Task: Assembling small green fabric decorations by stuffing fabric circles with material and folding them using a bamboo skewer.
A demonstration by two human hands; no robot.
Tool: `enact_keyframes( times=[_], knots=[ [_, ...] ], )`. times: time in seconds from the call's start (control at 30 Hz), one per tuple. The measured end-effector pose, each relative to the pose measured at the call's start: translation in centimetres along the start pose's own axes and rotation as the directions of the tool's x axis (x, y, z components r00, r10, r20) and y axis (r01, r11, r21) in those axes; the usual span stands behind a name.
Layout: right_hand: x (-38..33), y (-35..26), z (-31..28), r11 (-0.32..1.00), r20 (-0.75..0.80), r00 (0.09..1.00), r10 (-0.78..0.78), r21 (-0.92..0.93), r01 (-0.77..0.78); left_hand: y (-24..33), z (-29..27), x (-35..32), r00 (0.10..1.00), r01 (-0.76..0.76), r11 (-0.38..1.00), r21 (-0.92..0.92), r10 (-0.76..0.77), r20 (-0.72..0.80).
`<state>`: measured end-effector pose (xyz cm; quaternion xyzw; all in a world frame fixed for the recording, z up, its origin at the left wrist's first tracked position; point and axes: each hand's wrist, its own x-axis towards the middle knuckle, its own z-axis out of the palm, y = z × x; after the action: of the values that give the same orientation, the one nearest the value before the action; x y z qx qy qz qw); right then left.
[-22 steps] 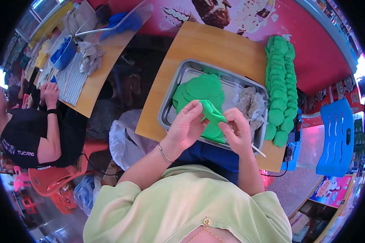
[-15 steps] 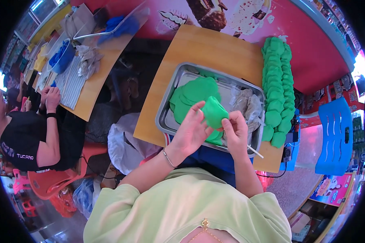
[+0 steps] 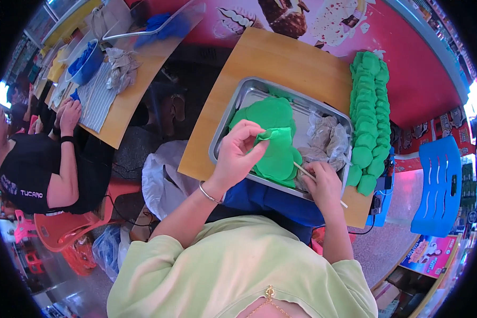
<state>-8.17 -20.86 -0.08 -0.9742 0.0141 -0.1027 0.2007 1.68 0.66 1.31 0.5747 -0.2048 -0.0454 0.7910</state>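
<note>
My left hand [image 3: 237, 153] pinches a thin, soft green sheet [image 3: 279, 135], its top edge folded over between thumb and fingers. A slim pale stick [image 3: 304, 171] is gripped in my right hand [image 3: 324, 185], its tip pointing up-left toward the green sheets; its other end shows below the hand. Both hands are above the near side of a metal tray [image 3: 222, 127]. Inside the tray lies a pile of flat, rounded green sheets [image 3: 273, 112], partly hidden by the held sheet. Crumpled, cloudy plastic bags [image 3: 326, 138] lie in the tray's right part, just beyond my right hand.
Overlapping green pieces [image 3: 365, 140] form long rows along the right edge of the wooden table [image 3: 281, 53]. A blue chair [image 3: 435, 185] stands right. To the left, a person [image 3: 37, 169] handles something blue at another table with a blue basin [image 3: 86, 62].
My right hand has let go of the green sheet, moved down-right and taken hold of the stick. My left hand has shifted slightly left, now pinching the sheet's folded edge alone.
</note>
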Motion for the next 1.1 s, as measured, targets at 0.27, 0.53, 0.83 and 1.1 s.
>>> enact_keyframes(
  times=[0.27, 0.53, 0.83, 1.1],
  knots=[
    [-0.9, 2.1, -0.7, 0.998, -0.006, 0.998, 0.059, 0.019, -0.059, 1.7, -0.8, 0.0, 0.995, 0.085, 0.989, -0.125, -0.091, -0.043],
    [0.3, -3.7, -6.7, 0.917, -0.256, 0.966, -0.036, 0.376, 0.134, 2.2, -0.7, 0.2, 0.987, -0.017, 0.997, -0.081, 0.029, 0.159],
    [0.4, -4.4, -5.8, 0.940, -0.225, 0.961, -0.160, 0.262, 0.217, 2.6, -0.9, 0.7, 0.950, -0.029, 0.996, 0.086, 0.001, 0.313],
    [0.2, -4.8, -3.2, 0.879, -0.191, 0.981, -0.028, 0.463, 0.115, 2.3, 0.8, 0.4, 1.000, 0.018, 1.000, 0.009, -0.018, 0.003]
  ],
)
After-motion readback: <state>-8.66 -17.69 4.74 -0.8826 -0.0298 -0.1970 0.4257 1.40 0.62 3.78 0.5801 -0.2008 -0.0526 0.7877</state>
